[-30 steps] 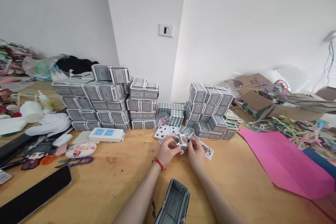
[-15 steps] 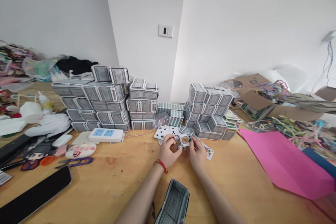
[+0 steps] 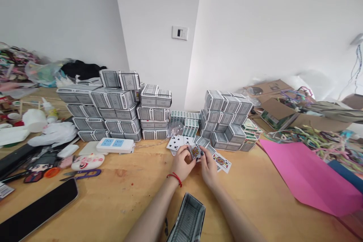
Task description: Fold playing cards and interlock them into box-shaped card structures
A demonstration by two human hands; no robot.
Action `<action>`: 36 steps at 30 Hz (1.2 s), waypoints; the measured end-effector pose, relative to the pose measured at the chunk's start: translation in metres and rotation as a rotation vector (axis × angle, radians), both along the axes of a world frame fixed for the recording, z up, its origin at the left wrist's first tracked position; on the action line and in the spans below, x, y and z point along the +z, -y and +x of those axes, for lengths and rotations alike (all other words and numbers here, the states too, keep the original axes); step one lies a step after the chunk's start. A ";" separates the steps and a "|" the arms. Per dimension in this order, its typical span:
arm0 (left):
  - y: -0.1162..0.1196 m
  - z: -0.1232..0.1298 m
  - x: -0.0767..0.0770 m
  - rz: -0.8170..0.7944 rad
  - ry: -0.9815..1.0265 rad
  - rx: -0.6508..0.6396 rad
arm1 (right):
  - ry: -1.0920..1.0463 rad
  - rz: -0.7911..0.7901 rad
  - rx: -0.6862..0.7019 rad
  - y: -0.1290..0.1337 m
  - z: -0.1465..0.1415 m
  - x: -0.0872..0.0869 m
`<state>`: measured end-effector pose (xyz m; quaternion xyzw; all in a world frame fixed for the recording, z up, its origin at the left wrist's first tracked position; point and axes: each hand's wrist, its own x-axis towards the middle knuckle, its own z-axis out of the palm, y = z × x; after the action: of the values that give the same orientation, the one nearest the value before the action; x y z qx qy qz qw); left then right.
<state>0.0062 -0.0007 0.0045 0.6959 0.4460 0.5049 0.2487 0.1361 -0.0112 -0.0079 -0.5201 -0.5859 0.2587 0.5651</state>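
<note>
Here, a face card in both hands, its lettering illegibly small.

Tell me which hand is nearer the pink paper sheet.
Right. The right hand is to the left of the pink paper sheet, apart from it; the left hand is farther left, beyond the right hand.

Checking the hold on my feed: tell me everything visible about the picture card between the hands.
The picture card looks like printed card stock; its face carries a court figure in yellow, grey and dark tones. It faces the camera, on the near side of the spade cards. The left hand and right hand hold it from opposite sides, covering some edges; folds can't be made out.
</note>
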 end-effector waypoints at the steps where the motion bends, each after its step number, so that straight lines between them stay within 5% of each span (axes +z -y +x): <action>1: 0.000 0.000 0.000 0.001 -0.003 -0.005 | -0.008 0.006 0.013 0.001 0.000 0.001; 20: 0.005 -0.002 0.008 0.017 -0.012 -0.096 | -0.435 -0.282 0.312 -0.002 0.002 0.015; 36: 0.010 0.000 0.009 0.062 -0.100 -0.072 | -0.431 -0.334 0.266 -0.003 0.002 0.015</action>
<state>0.0058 -0.0107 0.0136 0.7433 0.4167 0.4737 0.2225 0.1381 -0.0080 0.0068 -0.4578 -0.4649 0.5273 0.5443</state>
